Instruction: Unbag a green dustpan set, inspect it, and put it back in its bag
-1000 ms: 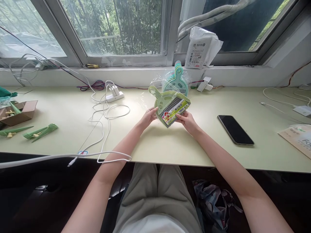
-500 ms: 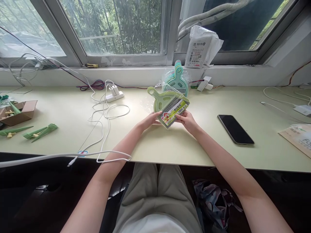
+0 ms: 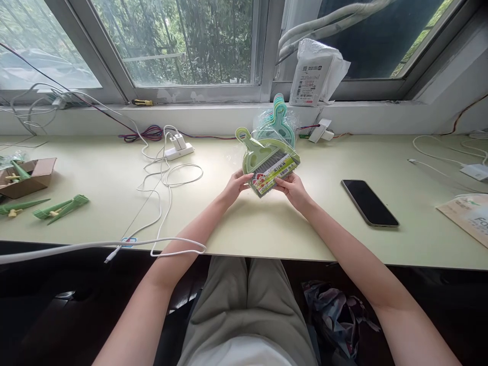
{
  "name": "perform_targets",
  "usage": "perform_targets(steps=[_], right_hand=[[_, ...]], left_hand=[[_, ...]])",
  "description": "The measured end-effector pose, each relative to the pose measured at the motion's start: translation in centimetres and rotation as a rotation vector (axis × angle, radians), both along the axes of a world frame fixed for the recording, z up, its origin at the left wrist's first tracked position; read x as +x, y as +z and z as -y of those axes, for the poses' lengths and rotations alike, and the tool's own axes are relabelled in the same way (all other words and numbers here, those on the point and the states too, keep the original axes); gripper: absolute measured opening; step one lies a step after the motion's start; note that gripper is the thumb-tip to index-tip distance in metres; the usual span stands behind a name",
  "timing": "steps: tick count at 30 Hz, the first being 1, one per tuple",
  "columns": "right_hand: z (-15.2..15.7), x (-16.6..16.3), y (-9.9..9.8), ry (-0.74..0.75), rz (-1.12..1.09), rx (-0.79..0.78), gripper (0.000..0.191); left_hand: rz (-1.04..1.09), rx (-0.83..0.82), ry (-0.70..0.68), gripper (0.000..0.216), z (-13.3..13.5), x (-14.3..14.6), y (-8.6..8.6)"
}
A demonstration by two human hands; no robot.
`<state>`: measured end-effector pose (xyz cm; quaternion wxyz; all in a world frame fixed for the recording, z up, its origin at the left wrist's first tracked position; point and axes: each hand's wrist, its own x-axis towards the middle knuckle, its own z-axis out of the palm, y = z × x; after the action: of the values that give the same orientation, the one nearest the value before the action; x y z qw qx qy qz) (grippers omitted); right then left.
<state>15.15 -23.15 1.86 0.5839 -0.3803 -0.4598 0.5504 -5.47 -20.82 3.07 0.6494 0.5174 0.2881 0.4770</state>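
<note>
Both hands hold a small light-green dustpan and brush set (image 3: 256, 155) in clear plastic wrap, lifted just above the pale desk (image 3: 267, 229). My left hand (image 3: 235, 186) pinches its lower left corner. My right hand (image 3: 293, 189) grips the lower right edge beside the printed label. The set's looped handle points up and to the left. Right behind it, a stack of similar teal and green wrapped sets (image 3: 277, 122) leans against the window ledge.
A black phone (image 3: 369, 202) lies face up to the right. White cables and a charger (image 3: 176, 142) sprawl at left. Green clips (image 3: 61, 207) and a cardboard box (image 3: 26, 175) sit far left. A white parcel bag (image 3: 314, 76) rests on the sill; a paper packet (image 3: 470, 216) lies far right.
The dustpan set has been tilted more upright between my hands, its handle swinging up and slightly right. Both hands keep their hold.
</note>
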Motion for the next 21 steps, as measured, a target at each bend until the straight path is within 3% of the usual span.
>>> perform_targets(steps=[9,17,21], right_hand=[[-0.1,-0.1,-0.2,-0.128,-0.029,0.085,0.043],[-0.1,0.0,-0.2,-0.072,-0.029,0.052,0.044],[0.2,-0.1,0.2,-0.052,-0.033,0.067,0.044]], left_hand=[[-0.021,-0.036,-0.150,0.053,1.8,1.8,0.1],[0.052,0.003,-0.065,0.050,1.3,1.7,0.0],[-0.053,-0.100,-0.260,0.049,1.8,1.4,0.2]])
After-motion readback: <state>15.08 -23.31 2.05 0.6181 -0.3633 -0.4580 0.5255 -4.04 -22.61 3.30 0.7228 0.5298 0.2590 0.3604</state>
